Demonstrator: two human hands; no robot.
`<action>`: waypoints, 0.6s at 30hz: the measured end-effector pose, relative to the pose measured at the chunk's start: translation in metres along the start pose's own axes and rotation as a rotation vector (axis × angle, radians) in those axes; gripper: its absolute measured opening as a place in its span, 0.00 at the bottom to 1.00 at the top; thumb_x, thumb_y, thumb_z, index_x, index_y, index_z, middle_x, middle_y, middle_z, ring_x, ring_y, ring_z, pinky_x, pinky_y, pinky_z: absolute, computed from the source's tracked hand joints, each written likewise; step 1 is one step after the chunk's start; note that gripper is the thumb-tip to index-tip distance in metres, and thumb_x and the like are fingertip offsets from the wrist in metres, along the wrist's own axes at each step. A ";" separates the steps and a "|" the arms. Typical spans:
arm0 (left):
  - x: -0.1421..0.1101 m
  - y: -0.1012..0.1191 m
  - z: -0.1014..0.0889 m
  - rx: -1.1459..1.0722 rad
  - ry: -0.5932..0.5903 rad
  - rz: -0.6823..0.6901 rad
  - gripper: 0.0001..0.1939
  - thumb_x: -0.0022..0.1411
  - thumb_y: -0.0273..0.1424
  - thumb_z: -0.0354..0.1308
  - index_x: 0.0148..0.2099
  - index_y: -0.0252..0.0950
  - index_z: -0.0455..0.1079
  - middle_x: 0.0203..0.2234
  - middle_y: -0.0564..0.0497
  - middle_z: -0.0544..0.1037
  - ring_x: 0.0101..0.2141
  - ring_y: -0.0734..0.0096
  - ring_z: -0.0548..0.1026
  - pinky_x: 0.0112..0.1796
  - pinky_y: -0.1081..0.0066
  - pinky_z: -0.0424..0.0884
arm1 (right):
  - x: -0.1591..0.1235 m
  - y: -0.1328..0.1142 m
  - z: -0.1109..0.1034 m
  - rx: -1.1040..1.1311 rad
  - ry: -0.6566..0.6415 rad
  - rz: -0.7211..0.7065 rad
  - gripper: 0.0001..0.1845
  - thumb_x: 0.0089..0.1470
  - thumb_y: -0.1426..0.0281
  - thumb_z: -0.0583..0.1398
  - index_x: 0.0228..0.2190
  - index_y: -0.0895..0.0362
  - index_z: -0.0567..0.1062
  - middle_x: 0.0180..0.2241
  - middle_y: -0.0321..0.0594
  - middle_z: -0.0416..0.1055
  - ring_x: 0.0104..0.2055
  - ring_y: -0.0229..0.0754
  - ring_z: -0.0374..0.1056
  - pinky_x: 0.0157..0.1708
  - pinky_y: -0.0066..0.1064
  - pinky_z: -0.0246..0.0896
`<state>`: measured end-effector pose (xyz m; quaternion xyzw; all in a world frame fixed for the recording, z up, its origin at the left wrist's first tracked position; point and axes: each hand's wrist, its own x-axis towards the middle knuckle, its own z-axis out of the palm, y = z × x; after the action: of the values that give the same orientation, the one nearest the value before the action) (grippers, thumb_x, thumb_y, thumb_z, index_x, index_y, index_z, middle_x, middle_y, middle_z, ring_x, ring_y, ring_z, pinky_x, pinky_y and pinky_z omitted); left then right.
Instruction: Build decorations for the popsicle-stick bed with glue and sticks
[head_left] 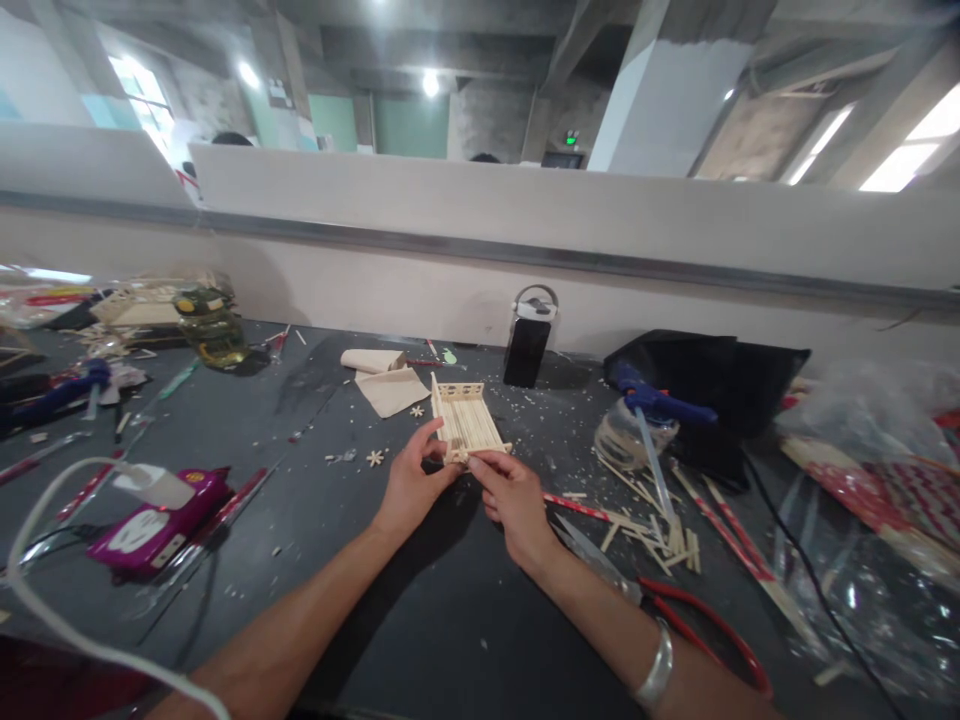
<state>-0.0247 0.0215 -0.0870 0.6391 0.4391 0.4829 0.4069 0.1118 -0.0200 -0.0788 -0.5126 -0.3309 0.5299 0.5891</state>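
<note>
A small bed-shaped model point(469, 420) made of pale wooden sticks sits on the dark table, with a patterned panel standing at its far end. My left hand point(412, 480) is closed on the model's near left corner, thumb in front. At the same near edge, my right hand point(514, 500) pinches a tiny pale wooden piece point(461, 457), whose shape the fingertips partly hide. Two small star-shaped stick pieces point(375, 458) lie to the left. Behind them are a folded beige cloth or paper sheet point(394, 390) and a roll of the same colour.
Red-handled scissors point(701, 620) and loose sticks lie right of my right hand. A blue glue gun point(660, 395) rests on a clear jar. A black phone point(526, 350) leans at the back. At left are a purple power strip point(161, 525), a white cable and a yellowish bottle point(214, 335).
</note>
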 end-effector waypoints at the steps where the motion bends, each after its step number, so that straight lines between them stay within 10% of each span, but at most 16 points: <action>1: 0.000 0.000 0.000 -0.009 -0.003 -0.001 0.32 0.50 0.28 0.64 0.58 0.35 0.61 0.31 0.52 0.79 0.34 0.67 0.76 0.42 0.66 0.68 | 0.000 0.000 0.000 0.003 -0.002 -0.001 0.19 0.40 0.58 0.69 0.31 0.59 0.78 0.18 0.26 0.60 0.14 0.24 0.46 0.12 0.20 0.35; 12: -0.003 0.000 0.000 -0.060 -0.008 -0.011 0.33 0.50 0.26 0.62 0.59 0.34 0.60 0.34 0.51 0.79 0.36 0.68 0.76 0.44 0.66 0.68 | 0.002 0.004 -0.001 -0.064 -0.029 0.039 0.07 0.61 0.68 0.59 0.37 0.61 0.72 0.26 0.30 0.68 0.17 0.27 0.59 0.14 0.19 0.56; 18: -0.002 0.002 0.000 -0.060 -0.001 -0.014 0.32 0.50 0.27 0.62 0.58 0.36 0.61 0.33 0.52 0.79 0.36 0.68 0.76 0.44 0.66 0.68 | 0.000 0.001 0.002 -0.017 -0.006 0.002 0.15 0.46 0.62 0.68 0.32 0.60 0.77 0.16 0.24 0.58 0.13 0.25 0.46 0.11 0.20 0.36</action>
<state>-0.0251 0.0189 -0.0856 0.6236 0.4287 0.4927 0.4295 0.1101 -0.0194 -0.0796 -0.5165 -0.3366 0.5290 0.5832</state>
